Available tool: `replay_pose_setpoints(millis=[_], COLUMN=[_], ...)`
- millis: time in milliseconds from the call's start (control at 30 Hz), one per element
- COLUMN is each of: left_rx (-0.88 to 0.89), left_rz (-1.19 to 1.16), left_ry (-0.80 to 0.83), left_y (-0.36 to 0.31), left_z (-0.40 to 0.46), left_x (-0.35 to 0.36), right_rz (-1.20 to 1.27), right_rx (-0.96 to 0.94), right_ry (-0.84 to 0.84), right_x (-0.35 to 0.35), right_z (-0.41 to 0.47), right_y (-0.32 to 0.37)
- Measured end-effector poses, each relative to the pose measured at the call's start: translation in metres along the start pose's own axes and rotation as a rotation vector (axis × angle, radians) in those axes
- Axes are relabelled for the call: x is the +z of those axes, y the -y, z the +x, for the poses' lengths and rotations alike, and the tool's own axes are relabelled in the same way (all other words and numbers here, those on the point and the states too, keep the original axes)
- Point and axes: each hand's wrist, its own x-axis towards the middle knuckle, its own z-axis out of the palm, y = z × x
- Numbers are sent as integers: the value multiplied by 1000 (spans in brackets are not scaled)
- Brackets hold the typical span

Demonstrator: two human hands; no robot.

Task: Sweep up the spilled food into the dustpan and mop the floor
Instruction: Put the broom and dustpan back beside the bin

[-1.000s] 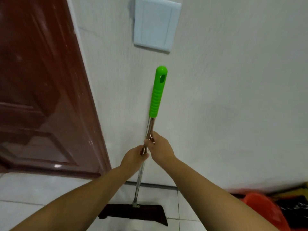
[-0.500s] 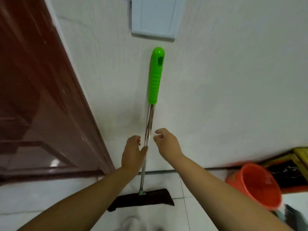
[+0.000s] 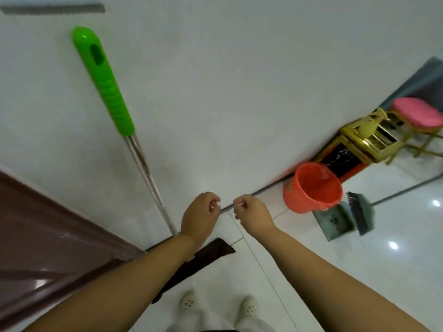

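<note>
White wall (image 3: 239, 92) over pale tiles (image 3: 359, 259), mop (image 3: 105, 82) leaning on wall beside door (image 3: 48, 236), left hand (image 3: 200, 218) and right hand (image 3: 251, 213) loosely curled, holding nothing, orange bucket (image 3: 311, 188) seemingly empty, dustpan (image 3: 334, 220) and brush (image 3: 359, 212) beside it

Mop (image 3: 124, 130) leaning on wall (image 3: 239, 92), bucket (image 3: 311, 188) right, dustpan (image 3: 335, 221) beside it
</note>
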Motion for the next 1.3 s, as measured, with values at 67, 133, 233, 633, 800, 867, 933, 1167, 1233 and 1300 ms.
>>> replay_pose_setpoints(millis=[67,133,233,633,800,867,933,1167,1233,1300], left_rx=[25,60,108,304,351,361,364,337,339,323], left_rz=[20,40,60,64,33,25,28,33,23,-11], left_ry=[84,156,246,478,539,549,559,582,594,624], left_y=[-17,-35,-67,-247,-303,-318,-329,-366,-379,-396], left_z=[0,-1,-3,-50,-69,-74,-73,-47,-38,-27], left_x=[21,46,88,327,408,427,443,500,523,549], right_rz=[33,75,122,262,280,284,297,385,396,404], right_rx=[64,127,194,415,449,450,453,477,480,486], right_ry=[-25,-47,-94,-380,-470,-482,-495,-547,-551,-561], right_x=[-20,-42,-78,-269,-337,-356,-372,-418,-436,-458], right_z=[-7,-16,-28,-83,-100,-103,-102,-86,-79,-68], right_y=[-26,-55,-105,-340,-411,-431,-448,-494,-506,-519])
